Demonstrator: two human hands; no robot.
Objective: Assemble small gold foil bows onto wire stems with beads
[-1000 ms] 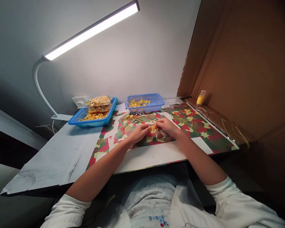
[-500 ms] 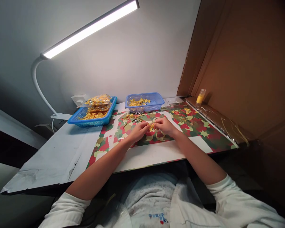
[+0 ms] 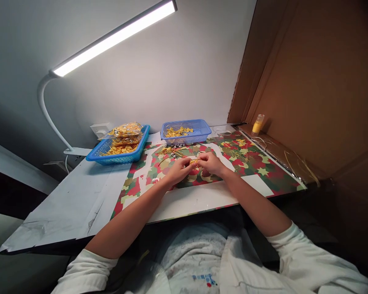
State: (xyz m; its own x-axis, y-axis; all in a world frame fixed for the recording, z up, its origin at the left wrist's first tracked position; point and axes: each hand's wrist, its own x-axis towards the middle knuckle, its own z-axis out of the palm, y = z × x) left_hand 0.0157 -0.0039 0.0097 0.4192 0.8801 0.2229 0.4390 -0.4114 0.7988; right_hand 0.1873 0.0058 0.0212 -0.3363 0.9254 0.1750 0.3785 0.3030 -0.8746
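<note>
A small yellow bow (image 3: 194, 162) sits pinched between the two hands over the middle of the tabletop, above the patterned sheet. It is a bright golden scrap, mostly covered by fingertips, so its shape is hard to make out. The left hand (image 3: 178, 170) has its fingers curled together with thumb and forefinger closed on the bow's left end; the right hand (image 3: 211, 162) does the same from the other side, fingers bunched and pinching. Whether a thread or wire runs from the bow cannot be told.

Just beyond the hands lies a loose heap of gold pieces (image 3: 173, 152), too small to read singly. At the far edge stands a small blue basket (image 3: 202, 131) with more yellow bows in it, and toward the far left corner a larger blue tray (image 3: 140, 149) holds clear bags of them. A small yellow bottle (image 3: 256, 124) stands at the far right corner.

The red-and-green patterned sheet (image 3: 263, 168) covers the right part of the white tabletop (image 3: 79, 196). A lit desk lamp (image 3: 110, 38) arches over from the left, a grey wall rises behind, and brown cardboard (image 3: 309, 81) closes the right side.
</note>
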